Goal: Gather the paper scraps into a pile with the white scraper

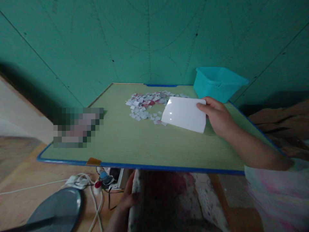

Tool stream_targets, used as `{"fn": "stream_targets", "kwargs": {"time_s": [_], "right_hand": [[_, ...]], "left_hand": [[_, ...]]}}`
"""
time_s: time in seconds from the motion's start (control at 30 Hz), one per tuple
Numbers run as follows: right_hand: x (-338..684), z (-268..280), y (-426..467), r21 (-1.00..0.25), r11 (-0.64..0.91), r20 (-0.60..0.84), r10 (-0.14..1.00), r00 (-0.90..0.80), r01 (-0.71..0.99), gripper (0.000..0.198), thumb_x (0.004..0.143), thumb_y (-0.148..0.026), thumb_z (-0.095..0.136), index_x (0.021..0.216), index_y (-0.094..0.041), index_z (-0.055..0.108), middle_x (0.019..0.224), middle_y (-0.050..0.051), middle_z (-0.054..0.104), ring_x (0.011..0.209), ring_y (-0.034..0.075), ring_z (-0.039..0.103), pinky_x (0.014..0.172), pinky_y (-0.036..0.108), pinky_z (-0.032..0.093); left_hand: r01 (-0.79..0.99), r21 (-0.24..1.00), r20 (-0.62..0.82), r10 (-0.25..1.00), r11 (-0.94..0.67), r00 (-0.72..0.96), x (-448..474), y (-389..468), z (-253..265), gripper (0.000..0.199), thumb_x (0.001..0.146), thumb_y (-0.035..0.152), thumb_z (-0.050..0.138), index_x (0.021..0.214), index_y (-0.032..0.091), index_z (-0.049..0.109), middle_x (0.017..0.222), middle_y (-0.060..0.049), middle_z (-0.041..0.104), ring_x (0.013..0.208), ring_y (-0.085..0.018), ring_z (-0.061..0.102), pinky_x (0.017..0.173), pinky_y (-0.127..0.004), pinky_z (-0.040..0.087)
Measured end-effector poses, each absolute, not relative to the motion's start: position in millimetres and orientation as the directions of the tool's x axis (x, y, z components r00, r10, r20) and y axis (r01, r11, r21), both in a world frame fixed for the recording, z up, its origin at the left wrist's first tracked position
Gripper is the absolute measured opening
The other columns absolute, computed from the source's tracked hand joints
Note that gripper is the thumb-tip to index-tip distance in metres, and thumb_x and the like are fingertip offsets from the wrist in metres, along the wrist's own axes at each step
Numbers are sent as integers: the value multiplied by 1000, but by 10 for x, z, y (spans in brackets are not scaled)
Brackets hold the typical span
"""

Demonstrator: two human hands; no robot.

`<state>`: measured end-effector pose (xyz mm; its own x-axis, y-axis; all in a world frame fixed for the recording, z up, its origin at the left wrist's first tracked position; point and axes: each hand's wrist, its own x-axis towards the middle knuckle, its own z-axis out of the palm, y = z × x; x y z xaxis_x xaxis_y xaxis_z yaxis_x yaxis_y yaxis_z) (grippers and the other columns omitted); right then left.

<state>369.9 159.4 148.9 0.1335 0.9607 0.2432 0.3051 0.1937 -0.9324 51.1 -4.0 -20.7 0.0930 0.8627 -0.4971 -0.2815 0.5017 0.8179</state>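
My right hand [216, 114] grips a glossy white sheet [184, 114] by its right edge, thumb on top and fingers behind. The sheet is tilted above the table and covers part of a loose heap of small white and pink paper scraps [147, 100]. Below the table's front edge, my left hand [126, 196] is closed on the left edge of a stained white, board-like thing [136, 196]. Its far end is out of sight under the tabletop.
The pale green tabletop [145, 141] has a blue rim. At its back right corner stands a turquoise plastic bin [217, 83]. A blurred-out item [79, 129] lies on the left. On the floor are cables [91, 187] and a dark round base [58, 209]. Behind rises a green wall [145, 38].
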Motion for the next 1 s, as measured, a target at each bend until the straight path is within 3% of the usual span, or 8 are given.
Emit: {"fn": "stream_targets", "kwargs": {"time_s": [0.1, 0.23, 0.3, 0.57, 0.8, 1.0], "right_hand": [[3683, 1482, 1589, -947, 179, 211, 972, 99, 266, 6, 71, -27, 57, 72, -21, 56, 60, -2, 52, 52, 12, 46, 48, 25, 32], [3682, 1485, 1576, -962, 168, 189, 978, 82, 216, 9, 70, -30, 59, 73, -22, 56, 62, -2, 54, 54, 13, 47, 48, 25, 32], [3679, 1486, 1577, -959, 171, 197, 975, 98, 226, 10, 70, -31, 59, 73, -22, 55, 62, -2, 53, 55, 13, 47, 49, 25, 32], [3630, 1497, 1543, -977, 101, 105, 994, 12, 188, 11, 70, -31, 61, 74, -22, 56, 64, -1, 54, 56, 13, 47, 51, 26, 33], [3650, 1504, 1530, -987, 129, 130, 991, 11, 97, 9, 70, -28, 62, 73, -21, 58, 63, -3, 53, 55, 10, 48, 50, 23, 33], [3589, 1500, 1493, -987, 87, 69, 988, -139, 135, 12, 69, -30, 64, 73, -20, 58, 65, -3, 57, 57, 10, 50, 53, 23, 36]], "left_hand": [[-277, 824, -489, 867, 494, 92, 539, -38, -172, 21, 78, 20, 62, 99, 15, 60, 61, 6, 57, 47, -8, 52, 47, -23, 47], [-272, 828, -485, 870, 490, 90, 613, 43, -134, 73, 55, 6, 72, 122, 26, 51, 42, 11, 49, 38, -10, 49, 41, -21, 42], [-291, 828, -470, 876, 479, 104, 654, 73, -126, 85, 51, 3, 71, 128, 28, 46, 39, 12, 48, 34, -10, 48, 38, -20, 40], [-356, 813, -455, 884, 460, 104, 708, 50, -129, 90, 54, 3, 68, 135, 28, 36, 41, 11, 57, 35, -13, 53, 49, -26, 48], [-406, 785, -475, 875, 467, 88, 718, 63, -125, 100, 50, -2, 68, 138, 27, 30, 41, 11, 58, 33, -12, 50, 43, -22, 44], [-442, 762, -494, 866, 473, 77, 737, 53, -93, 95, 50, 0, 69, 135, 28, 36, 38, 12, 54, 32, -12, 51, 37, -20, 43]]}}
